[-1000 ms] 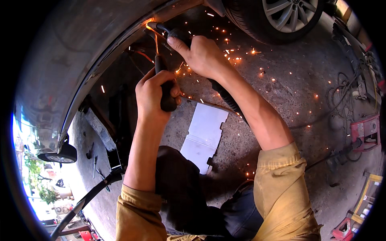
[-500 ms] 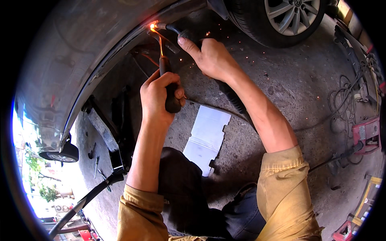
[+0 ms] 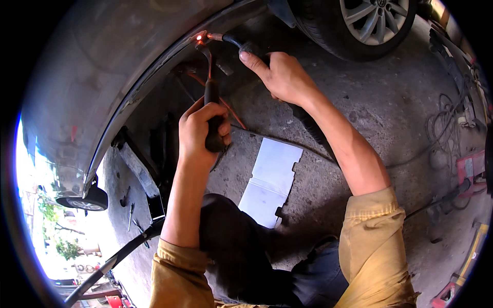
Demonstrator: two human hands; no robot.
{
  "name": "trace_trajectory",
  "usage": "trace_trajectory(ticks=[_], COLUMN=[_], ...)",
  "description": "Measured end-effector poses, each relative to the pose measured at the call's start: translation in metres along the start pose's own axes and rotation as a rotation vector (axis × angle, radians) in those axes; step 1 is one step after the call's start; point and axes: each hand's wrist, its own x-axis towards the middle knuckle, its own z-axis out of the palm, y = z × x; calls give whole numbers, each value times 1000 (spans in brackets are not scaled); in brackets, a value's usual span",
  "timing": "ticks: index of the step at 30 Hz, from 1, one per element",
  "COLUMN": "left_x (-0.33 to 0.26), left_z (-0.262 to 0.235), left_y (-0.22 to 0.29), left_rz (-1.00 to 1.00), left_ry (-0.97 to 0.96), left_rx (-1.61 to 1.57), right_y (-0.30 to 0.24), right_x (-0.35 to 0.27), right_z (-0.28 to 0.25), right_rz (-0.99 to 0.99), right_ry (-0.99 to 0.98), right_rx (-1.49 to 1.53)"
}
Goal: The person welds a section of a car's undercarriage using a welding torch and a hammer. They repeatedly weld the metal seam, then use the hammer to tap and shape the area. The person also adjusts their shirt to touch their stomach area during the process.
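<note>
My right hand (image 3: 287, 77) is closed round a welding torch (image 3: 232, 39), its copper-coloured nozzle close beside a small glowing red spot (image 3: 199, 37) on the lower edge of a grey car's sill (image 3: 149, 64). A black hose runs back from the torch under my forearm. In my left hand (image 3: 197, 131) is a black-handled tool (image 3: 211, 92) with a slim metal shaft. Its upper end reaches the sill just below the glow; whether it touches, I cannot tell, and its exact kind is unclear.
A wheel (image 3: 372, 25) stands at the upper right. White cardboard (image 3: 272, 169) lies on the concrete floor. At left are a jack-like metal frame (image 3: 141, 167) and small hand tools. Cables (image 3: 444, 128) and a red metal piece (image 3: 470, 169) lie at right.
The bright flare and flying sparks have died down to a small red glow. The torch nozzle has moved slightly right, away from the spot. The view has shifted a little.
</note>
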Motion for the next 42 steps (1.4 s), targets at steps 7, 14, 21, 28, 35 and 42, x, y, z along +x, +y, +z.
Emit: trace_trajectory(ticks=[7, 14, 21, 28, 35, 42], left_x=[-2, -15, -28, -4, -9, -5], left_z=[-24, -48, -51, -80, -80, -79], left_y=[1, 8, 4, 14, 10, 14], left_rz=[26, -72, -222, -109, -126, -117], left_ry=[-27, -77, -82, -85, -57, -25], left_rx=[100, 63, 73, -19, -33, -53], right_y=[11, 20, 33, 34, 40, 32], right_x=[3, 7, 5, 6, 6, 5], right_z=[-4, 8, 13, 18, 24, 24], right_rz=[11, -36, -29, -31, -44, -10], right_ry=[-18, -21, -14, -19, -17, -100], right_rx=[-42, -81, -129, -145, -152, -178])
